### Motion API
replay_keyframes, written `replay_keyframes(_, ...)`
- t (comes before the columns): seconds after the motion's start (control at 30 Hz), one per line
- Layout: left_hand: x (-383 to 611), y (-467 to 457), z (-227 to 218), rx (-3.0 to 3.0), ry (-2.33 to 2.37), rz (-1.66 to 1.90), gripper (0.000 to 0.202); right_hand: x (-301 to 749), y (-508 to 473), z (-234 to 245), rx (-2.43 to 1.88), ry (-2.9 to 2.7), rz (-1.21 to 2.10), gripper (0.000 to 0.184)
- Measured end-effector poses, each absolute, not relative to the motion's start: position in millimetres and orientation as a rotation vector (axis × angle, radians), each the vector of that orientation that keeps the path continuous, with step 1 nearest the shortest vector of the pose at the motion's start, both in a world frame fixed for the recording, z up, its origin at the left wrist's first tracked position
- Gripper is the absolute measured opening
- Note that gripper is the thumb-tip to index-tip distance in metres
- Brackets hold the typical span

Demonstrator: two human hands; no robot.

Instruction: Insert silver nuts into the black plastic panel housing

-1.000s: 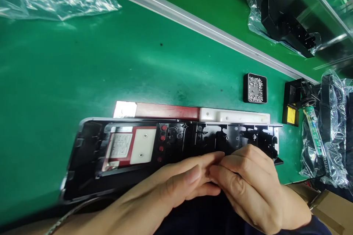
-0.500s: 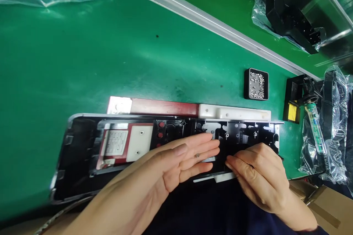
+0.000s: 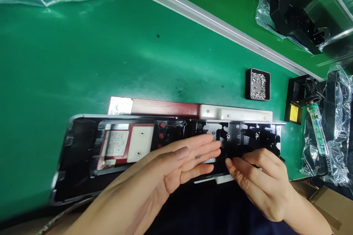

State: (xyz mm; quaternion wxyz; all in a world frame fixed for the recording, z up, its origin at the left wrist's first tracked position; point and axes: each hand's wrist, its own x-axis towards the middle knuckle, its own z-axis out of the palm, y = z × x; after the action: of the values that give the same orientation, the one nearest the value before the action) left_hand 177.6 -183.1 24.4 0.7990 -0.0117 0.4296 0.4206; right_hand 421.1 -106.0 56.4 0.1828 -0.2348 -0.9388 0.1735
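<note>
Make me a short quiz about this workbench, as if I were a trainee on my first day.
1. True or false: the left hand lies open, with a tiny screw resting on its fingers.
2. What does the small black tray on the green mat hold?
A. small silvery screws
B. red buttons
C. coins
3. Fill in: the fingertips of the right hand rest on the near edge of the long ______ frame.

Key:
1. true
2. A
3. black
</note>
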Motion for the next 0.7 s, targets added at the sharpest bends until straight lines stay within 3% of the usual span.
replay_keyframes(0.1,181,-168,30,-0.01,0.857,0.891,0.055,421,-107,60,-0.671,-2.709,0.413,0.028)
replay_keyframes(0.3,180,-149,35,0.012,0.816,0.885,0.06,427,-109,59,-0.676,-2.68,0.43,0.027)
replay_keyframes(0.53,175,-188,23,-0.019,0.917,0.84,0.051,427,-111,69,-0.759,-2.521,0.511,0.012)
replay_keyframes(0.7,172,-190,32,0.018,0.868,0.809,0.056,412,-104,66,-0.61,-2.515,0.575,0.007)
